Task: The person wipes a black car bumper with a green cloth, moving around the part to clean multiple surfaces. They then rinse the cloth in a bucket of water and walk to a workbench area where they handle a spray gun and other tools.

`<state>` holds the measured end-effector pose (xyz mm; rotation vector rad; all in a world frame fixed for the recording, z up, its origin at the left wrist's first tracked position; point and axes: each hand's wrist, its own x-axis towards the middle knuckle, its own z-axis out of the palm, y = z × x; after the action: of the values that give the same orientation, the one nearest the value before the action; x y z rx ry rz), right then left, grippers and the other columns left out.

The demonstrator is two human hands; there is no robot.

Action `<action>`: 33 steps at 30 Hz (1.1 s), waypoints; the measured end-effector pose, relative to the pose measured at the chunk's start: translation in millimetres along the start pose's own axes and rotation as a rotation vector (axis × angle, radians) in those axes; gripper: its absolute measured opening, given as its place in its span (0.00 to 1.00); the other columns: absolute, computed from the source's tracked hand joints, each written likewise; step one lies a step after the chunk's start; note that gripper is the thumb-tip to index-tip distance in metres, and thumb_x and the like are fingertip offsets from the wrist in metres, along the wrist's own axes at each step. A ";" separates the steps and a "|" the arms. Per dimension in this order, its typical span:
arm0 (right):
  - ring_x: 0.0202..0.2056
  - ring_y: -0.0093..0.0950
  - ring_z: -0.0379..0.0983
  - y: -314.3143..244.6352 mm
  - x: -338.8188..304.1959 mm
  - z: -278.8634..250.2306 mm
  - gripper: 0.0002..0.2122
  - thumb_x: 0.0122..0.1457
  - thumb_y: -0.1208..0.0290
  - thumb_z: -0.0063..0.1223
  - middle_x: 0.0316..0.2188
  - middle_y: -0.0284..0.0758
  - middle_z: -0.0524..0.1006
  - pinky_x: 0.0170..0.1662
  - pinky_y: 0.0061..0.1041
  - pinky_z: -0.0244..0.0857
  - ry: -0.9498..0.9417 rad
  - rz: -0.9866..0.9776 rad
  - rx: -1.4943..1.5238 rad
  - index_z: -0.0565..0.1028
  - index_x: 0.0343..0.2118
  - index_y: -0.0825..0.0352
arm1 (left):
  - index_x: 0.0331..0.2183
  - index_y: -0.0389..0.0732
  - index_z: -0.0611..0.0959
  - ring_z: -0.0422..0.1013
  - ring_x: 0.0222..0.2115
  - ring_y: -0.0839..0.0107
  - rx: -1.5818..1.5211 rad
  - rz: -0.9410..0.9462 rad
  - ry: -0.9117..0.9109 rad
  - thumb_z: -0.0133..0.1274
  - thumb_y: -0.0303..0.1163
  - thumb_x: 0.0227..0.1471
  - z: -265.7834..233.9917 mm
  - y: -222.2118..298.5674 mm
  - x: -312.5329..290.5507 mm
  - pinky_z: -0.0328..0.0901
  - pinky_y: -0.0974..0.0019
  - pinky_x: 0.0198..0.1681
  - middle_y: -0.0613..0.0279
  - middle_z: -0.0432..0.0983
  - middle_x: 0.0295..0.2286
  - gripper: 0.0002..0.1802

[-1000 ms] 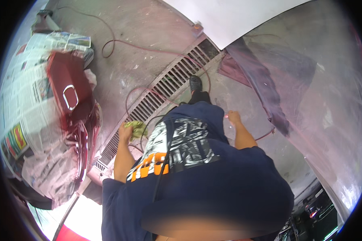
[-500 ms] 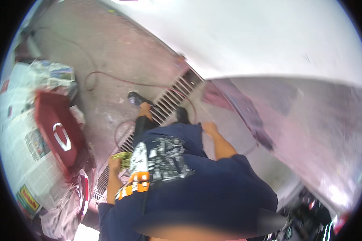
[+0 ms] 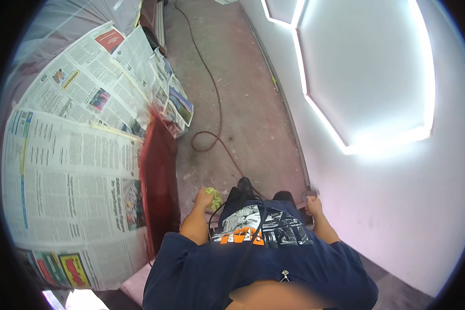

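My left hand [image 3: 202, 198] is closed round a crumpled yellow-green cloth [image 3: 214, 200], held low beside my left thigh. To its left stands a glossy red car body panel [image 3: 160, 178], with a gap between it and the hand. Newspaper sheets [image 3: 72, 170] cover the area beyond the panel. My right hand [image 3: 313, 206] hangs by my right side, close to the base of the white wall, its fingers curled in. Whether something sits in those fingers cannot be made out.
A red hose [image 3: 218, 98] snakes along the stained floor ahead and loops near my feet. The white wall [image 3: 356, 206] with bright light tubes [image 3: 323, 121] rises on the right. Clear plastic sheeting [image 3: 62, 31] hangs at the far left.
My view has turned, bringing the lit wall in on the right and the papered red panel closer on the left. The cloth stays in my left hand; the floor grate has left view.
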<state>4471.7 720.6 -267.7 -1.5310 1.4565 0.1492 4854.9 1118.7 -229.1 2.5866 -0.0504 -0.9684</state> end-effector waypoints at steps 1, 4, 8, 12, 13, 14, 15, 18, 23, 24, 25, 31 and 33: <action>0.22 0.33 0.79 -35.5 10.5 7.8 0.17 0.68 0.58 0.51 0.24 0.41 0.79 0.19 0.33 0.74 -0.011 0.000 0.029 0.82 0.46 0.69 | 0.57 0.36 0.75 0.74 0.55 0.43 0.014 0.054 0.012 0.62 0.39 0.48 -14.8 27.3 20.7 0.68 0.51 0.57 0.37 0.79 0.50 0.36; 0.23 0.26 0.78 -125.6 61.7 29.0 0.17 0.64 0.63 0.51 0.25 0.37 0.80 0.24 0.30 0.76 -0.102 -0.029 -0.007 0.81 0.50 0.66 | 0.53 0.38 0.78 0.77 0.51 0.46 -0.200 0.140 -0.031 0.61 0.35 0.48 -55.7 107.2 84.7 0.70 0.52 0.53 0.41 0.82 0.45 0.30; 0.32 0.39 0.84 -214.6 153.5 64.9 0.17 0.63 0.59 0.52 0.32 0.45 0.84 0.38 0.38 0.79 -0.144 -0.238 -0.415 0.84 0.45 0.65 | 0.51 0.37 0.79 0.78 0.48 0.49 -0.395 0.262 0.071 0.59 0.31 0.46 -105.3 197.5 180.0 0.70 0.54 0.52 0.44 0.83 0.42 0.27; 0.49 0.47 0.81 -283.4 252.6 97.0 0.19 0.63 0.54 0.48 0.42 0.48 0.84 0.55 0.42 0.73 -0.275 -0.139 -0.617 0.85 0.43 0.61 | 0.51 0.36 0.80 0.79 0.47 0.52 -0.511 0.349 0.100 0.57 0.28 0.47 -156.3 276.6 285.4 0.70 0.56 0.52 0.45 0.82 0.43 0.26; 0.51 0.48 0.80 -300.5 274.7 103.2 0.19 0.63 0.53 0.48 0.43 0.48 0.84 0.56 0.43 0.72 -0.300 -0.054 -0.578 0.85 0.43 0.60 | 0.51 0.36 0.80 0.79 0.47 0.52 -0.526 0.327 0.086 0.56 0.27 0.47 -170.9 295.8 309.1 0.70 0.56 0.52 0.46 0.82 0.44 0.26; 0.51 0.48 0.80 -325.6 301.0 110.0 0.18 0.63 0.54 0.50 0.43 0.48 0.84 0.56 0.43 0.72 -0.292 -0.151 -0.688 0.85 0.43 0.61 | 0.51 0.36 0.80 0.78 0.47 0.53 -0.566 0.311 0.077 0.56 0.26 0.48 -188.0 314.8 330.3 0.70 0.57 0.52 0.46 0.82 0.44 0.26; 0.51 0.48 0.80 -353.4 325.0 114.2 0.18 0.62 0.55 0.51 0.43 0.49 0.84 0.55 0.43 0.72 -0.273 -0.248 -0.801 0.85 0.42 0.62 | 0.52 0.36 0.80 0.78 0.47 0.53 -0.610 0.287 0.058 0.55 0.26 0.48 -208.0 341.4 355.9 0.70 0.57 0.52 0.47 0.82 0.45 0.26; 0.51 0.49 0.80 -456.4 392.7 112.5 0.17 0.61 0.57 0.55 0.43 0.51 0.84 0.55 0.44 0.72 -0.235 -0.195 -0.631 0.85 0.43 0.64 | 0.51 0.36 0.81 0.78 0.46 0.61 -0.579 0.406 0.129 0.51 0.25 0.51 -278.9 397.8 405.1 0.70 0.61 0.51 0.51 0.82 0.43 0.23; 0.50 0.48 0.80 -685.5 521.9 101.0 0.19 0.59 0.59 0.57 0.44 0.51 0.83 0.56 0.42 0.72 -0.104 -0.412 -0.462 0.83 0.46 0.68 | 0.43 0.35 0.83 0.76 0.38 0.72 -1.025 0.355 0.142 0.47 0.23 0.54 -365.7 492.4 488.1 0.70 0.68 0.43 0.59 0.80 0.36 0.16; 0.49 0.48 0.81 -730.2 546.1 102.7 0.19 0.60 0.60 0.56 0.44 0.52 0.84 0.55 0.41 0.72 -0.095 -0.453 -0.413 0.83 0.47 0.68 | 0.42 0.34 0.83 0.75 0.36 0.73 -0.911 0.337 0.226 0.47 0.22 0.54 -380.5 510.5 510.8 0.71 0.68 0.40 0.59 0.80 0.36 0.15; 0.49 0.48 0.81 -772.3 569.2 106.3 0.18 0.61 0.61 0.55 0.43 0.52 0.84 0.55 0.40 0.72 -0.089 -0.486 -0.358 0.83 0.48 0.68 | 0.42 0.34 0.83 0.75 0.36 0.73 -0.993 0.374 0.256 0.46 0.22 0.55 -391.9 527.7 532.5 0.71 0.68 0.40 0.59 0.80 0.36 0.14; 0.32 0.28 0.83 -979.0 690.8 171.9 0.16 0.65 0.68 0.53 0.30 0.42 0.84 0.36 0.29 0.76 -0.122 -0.673 -0.221 0.81 0.51 0.74 | 0.39 0.33 0.83 0.75 0.34 0.75 -1.258 0.351 0.359 0.48 0.22 0.55 -470.2 642.2 707.6 0.70 0.69 0.39 0.60 0.81 0.34 0.12; 0.30 0.28 0.83 -1028.0 715.9 188.7 0.16 0.65 0.69 0.53 0.28 0.40 0.84 0.35 0.28 0.76 -0.231 -0.544 -0.192 0.81 0.50 0.74 | 0.38 0.33 0.84 0.76 0.33 0.75 -1.241 0.356 0.331 0.50 0.22 0.54 -507.1 675.0 769.1 0.70 0.69 0.39 0.61 0.81 0.33 0.11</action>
<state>5602.3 149.3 -281.4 -1.9417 0.8275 0.1358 5831.0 536.4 -117.7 1.4584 0.1341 -0.2386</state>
